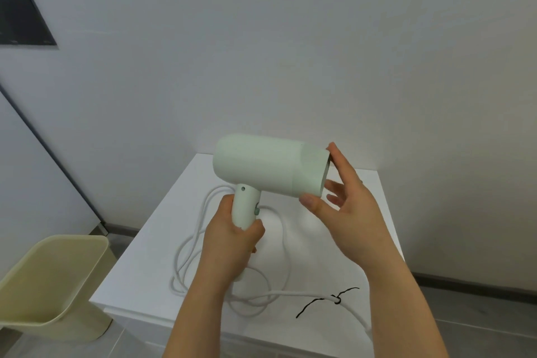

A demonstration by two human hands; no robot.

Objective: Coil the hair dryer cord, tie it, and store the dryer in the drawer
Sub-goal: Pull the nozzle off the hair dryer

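Observation:
A pale green hair dryer (261,166) is held up above the white cabinet top (139,276). My left hand (229,238) grips its handle from below. At the nozzle end, my right hand (343,203) holds the barrel, thumb under the rim and fingers spread across the opening. The white cord (189,250) lies in loose loops on the cabinet top beneath the dryer. A black twist tie (334,299) is wrapped around the cord near the front right edge. No drawer shows in the view.
A beige plastic bin (55,285) stands on the floor left of the cabinet. A white wall rises behind, with a dark panel (23,20) at upper left. Grey floor tiles show at lower right.

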